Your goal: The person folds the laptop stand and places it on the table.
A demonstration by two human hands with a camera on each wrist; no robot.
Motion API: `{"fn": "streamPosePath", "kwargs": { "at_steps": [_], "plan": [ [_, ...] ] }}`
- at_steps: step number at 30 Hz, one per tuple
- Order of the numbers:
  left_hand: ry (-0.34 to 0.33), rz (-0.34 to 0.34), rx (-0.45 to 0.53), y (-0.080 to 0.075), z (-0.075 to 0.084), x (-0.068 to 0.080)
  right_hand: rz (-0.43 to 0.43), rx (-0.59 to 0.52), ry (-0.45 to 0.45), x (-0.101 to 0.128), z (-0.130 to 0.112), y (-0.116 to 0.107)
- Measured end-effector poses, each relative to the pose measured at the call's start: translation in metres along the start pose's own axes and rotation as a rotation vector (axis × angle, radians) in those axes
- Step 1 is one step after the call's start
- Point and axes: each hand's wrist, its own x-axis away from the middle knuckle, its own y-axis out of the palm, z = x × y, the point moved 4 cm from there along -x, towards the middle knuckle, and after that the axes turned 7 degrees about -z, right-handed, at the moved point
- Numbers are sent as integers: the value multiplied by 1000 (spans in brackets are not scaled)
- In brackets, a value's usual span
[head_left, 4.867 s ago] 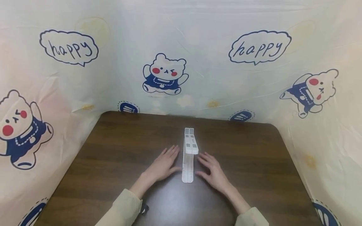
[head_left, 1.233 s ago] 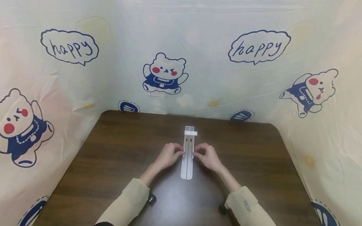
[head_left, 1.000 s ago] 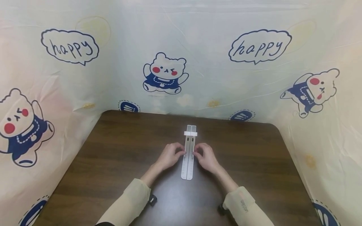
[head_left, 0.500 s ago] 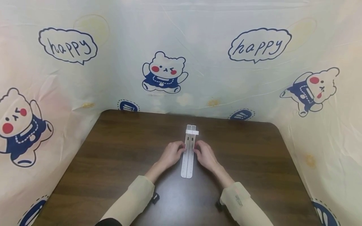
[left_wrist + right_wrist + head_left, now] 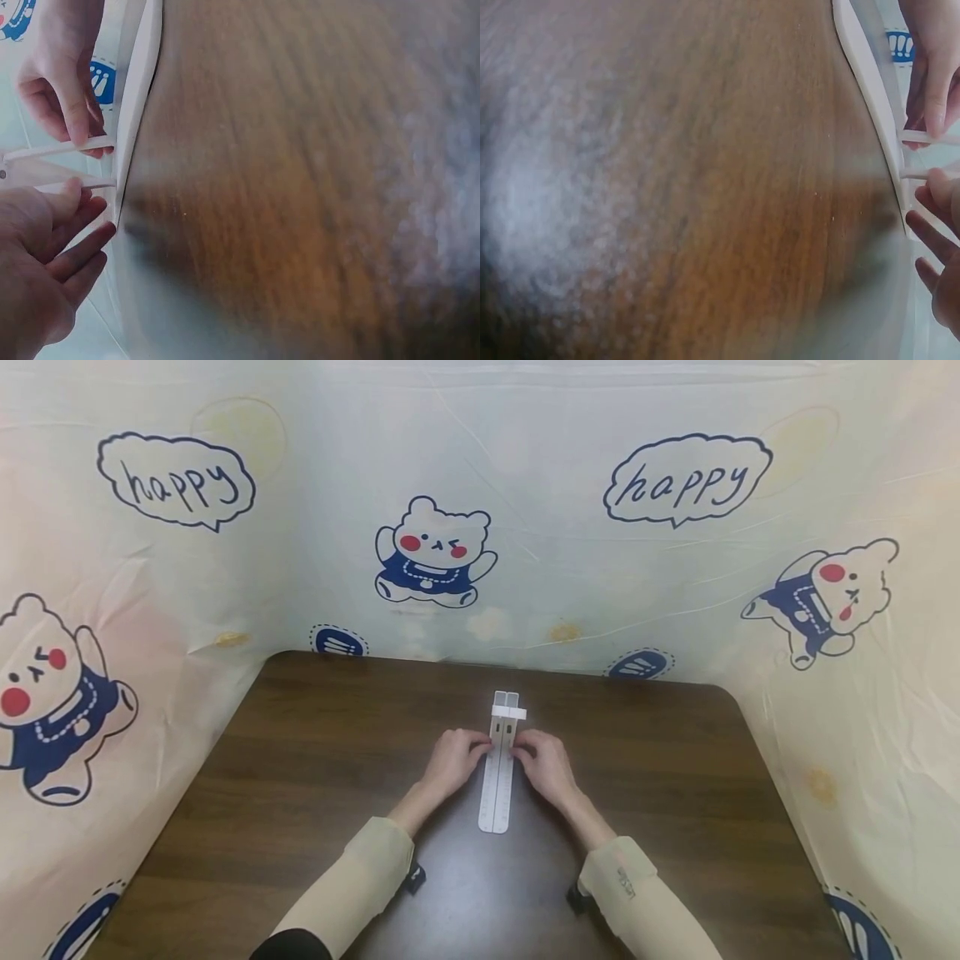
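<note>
A narrow white folding laptop stand (image 5: 495, 802) stands at mid-table in the head view. Its two long rails lie side by side, and a short white crosspiece (image 5: 508, 712) shows near the far end. On the stand's left side my left hand (image 5: 452, 760) pinches a part between thumb and index finger. Opposite it, my right hand (image 5: 547, 768) pinches the right side in the same way. The left wrist view shows two thin white bars, slightly apart, one bar (image 5: 60, 150) in the right fingers and the other in the left fingers. In both wrist views the remaining fingers partly hide each other.
The dark wood table (image 5: 300, 752) has rounded far corners. Behind it and at both sides hangs a pale cloth (image 5: 540, 468) printed with bears and the word "happy". Black wrist devices (image 5: 415, 878) sit below the sleeves.
Both hands, earlier spread beside the stand, now pinch its sides. The stand's padded upper part, earlier facing the camera, now shows as a narrow crosspiece. Lately the hands have moved slightly toward the far end.
</note>
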Motion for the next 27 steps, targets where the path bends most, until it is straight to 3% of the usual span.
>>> {"fn": "streamPosePath", "kwargs": {
  "at_steps": [4, 8, 14, 17, 27],
  "plan": [
    [11, 12, 46, 0, -1, -1, 17, -27, -2, -1, 2, 0],
    [13, 19, 111, 1, -4, -3, 26, -35, 9, -7, 24, 13],
    [15, 32, 100, 2, -3, -8, 8, 137, 23, -17, 51, 32],
    [-6, 53, 108, 3, -5, -12, 15, 183, 6, -21, 55, 35],
    [-38, 92, 99, 7, -9, -20, 83, 170, -6, -28, 56, 32]
  ]
}}
